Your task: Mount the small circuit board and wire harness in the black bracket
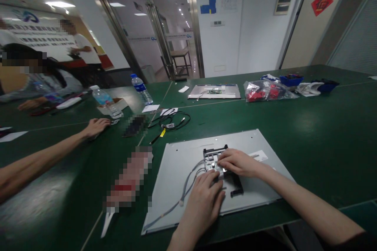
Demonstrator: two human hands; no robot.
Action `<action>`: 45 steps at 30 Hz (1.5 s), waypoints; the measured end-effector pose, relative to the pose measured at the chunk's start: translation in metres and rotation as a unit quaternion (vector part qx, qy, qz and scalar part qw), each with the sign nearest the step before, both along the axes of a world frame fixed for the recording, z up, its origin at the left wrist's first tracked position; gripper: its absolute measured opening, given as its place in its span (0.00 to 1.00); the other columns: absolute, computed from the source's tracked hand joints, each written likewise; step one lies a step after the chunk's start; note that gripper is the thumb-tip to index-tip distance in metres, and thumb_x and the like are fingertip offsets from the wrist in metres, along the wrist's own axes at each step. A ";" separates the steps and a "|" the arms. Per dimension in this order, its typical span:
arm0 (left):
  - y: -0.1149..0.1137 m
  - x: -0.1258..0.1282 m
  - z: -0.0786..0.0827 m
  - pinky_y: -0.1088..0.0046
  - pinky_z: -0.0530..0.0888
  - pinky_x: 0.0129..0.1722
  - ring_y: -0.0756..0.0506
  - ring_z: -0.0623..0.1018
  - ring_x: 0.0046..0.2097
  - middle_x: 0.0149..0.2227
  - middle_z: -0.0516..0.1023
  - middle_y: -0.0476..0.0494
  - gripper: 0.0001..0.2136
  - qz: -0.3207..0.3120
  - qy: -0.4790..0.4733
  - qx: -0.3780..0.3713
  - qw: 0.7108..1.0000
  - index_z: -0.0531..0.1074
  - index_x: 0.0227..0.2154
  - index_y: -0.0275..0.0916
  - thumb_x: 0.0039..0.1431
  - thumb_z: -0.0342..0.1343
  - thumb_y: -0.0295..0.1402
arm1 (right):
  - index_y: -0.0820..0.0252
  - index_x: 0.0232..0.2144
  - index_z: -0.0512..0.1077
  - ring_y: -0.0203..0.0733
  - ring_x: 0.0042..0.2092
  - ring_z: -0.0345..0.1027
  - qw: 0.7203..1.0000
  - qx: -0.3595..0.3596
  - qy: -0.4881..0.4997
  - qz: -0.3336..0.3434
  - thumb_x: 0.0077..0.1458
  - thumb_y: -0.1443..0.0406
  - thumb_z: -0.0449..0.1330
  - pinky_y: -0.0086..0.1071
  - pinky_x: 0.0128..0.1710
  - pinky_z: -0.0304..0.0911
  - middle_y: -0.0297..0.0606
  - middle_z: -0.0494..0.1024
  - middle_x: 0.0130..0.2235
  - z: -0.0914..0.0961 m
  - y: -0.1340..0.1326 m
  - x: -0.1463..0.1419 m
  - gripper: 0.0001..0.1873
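A grey metal panel, the back of a flat screen, lies on the green table in front of me. A black bracket with a small board sits on its middle, and grey cables run from it toward the panel's near left corner. My left hand rests on the panel at the bracket's near side, fingers curled down onto it. My right hand lies over the bracket, fingers bent and pressing on it. What the fingertips grip is hidden.
A co-worker's arm and hand reach across the table at left. Water bottles stand behind it. A black cable lies beyond the panel. A second panel, a plastic bag of red parts and a blue tray sit at the far side.
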State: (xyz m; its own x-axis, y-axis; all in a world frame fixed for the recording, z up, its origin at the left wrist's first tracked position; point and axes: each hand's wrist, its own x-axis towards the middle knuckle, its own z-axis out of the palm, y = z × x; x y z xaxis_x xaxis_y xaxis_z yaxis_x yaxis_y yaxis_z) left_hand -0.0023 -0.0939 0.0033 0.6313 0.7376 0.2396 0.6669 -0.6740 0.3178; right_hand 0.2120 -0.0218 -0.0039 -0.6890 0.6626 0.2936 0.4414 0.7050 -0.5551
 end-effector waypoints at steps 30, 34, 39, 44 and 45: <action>-0.001 0.001 -0.001 0.51 0.66 0.58 0.38 0.67 0.58 0.55 0.70 0.42 0.12 -0.003 -0.008 0.006 1.000 0.73 0.46 0.43 0.61 0.54 0.27 | 0.60 0.43 0.75 0.44 0.48 0.67 1.000 0.018 -0.024 -0.007 0.67 0.64 0.48 0.38 0.49 0.62 0.44 0.76 0.46 0.002 -0.005 0.002 0.16; 0.001 0.001 -0.003 0.51 0.66 0.58 0.38 0.67 0.58 0.55 0.70 0.41 0.12 -0.005 -0.009 0.010 1.000 0.73 0.47 0.43 0.61 0.53 0.28 | 0.59 0.43 0.76 0.44 0.48 0.67 1.000 0.010 -0.018 -0.005 0.67 0.64 0.48 0.38 0.50 0.62 0.43 0.76 0.47 0.002 -0.003 0.004 0.16; 0.001 0.000 -0.004 0.51 0.66 0.58 0.38 0.67 0.59 0.56 0.69 0.42 0.12 -0.005 0.000 0.000 1.000 0.73 0.47 0.43 0.61 0.53 0.28 | 0.59 0.42 0.76 0.42 0.47 0.68 1.000 0.004 -0.020 0.005 0.68 0.64 0.47 0.37 0.49 0.62 0.41 0.77 0.46 0.002 -0.001 0.004 0.17; 0.000 -0.003 -0.004 0.51 0.66 0.58 0.38 0.67 0.59 0.57 0.69 0.42 0.13 -0.008 0.004 0.001 1.000 0.72 0.49 0.43 0.61 0.54 0.28 | 0.59 0.40 0.76 0.42 0.46 0.68 1.000 0.007 -0.022 0.006 0.68 0.64 0.47 0.37 0.48 0.61 0.41 0.77 0.45 0.003 0.000 0.002 0.17; 0.000 -0.004 -0.004 0.51 0.67 0.58 0.38 0.67 0.59 0.57 0.69 0.42 0.14 -0.009 0.004 0.003 1.000 0.72 0.49 0.43 0.61 0.54 0.28 | 0.59 0.40 0.76 0.42 0.46 0.68 1.000 0.007 -0.022 0.006 0.68 0.64 0.47 0.37 0.48 0.61 0.41 0.77 0.45 0.002 0.000 0.002 0.17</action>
State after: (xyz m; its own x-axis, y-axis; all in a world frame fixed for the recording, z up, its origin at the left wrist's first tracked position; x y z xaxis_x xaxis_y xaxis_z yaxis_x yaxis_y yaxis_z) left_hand -0.0059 -0.0937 -0.0007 0.6464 0.7245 0.2394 0.6572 -0.6880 0.3078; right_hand 0.2140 -0.0220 -0.0016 -0.7092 0.6506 0.2716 0.4574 0.7177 -0.5250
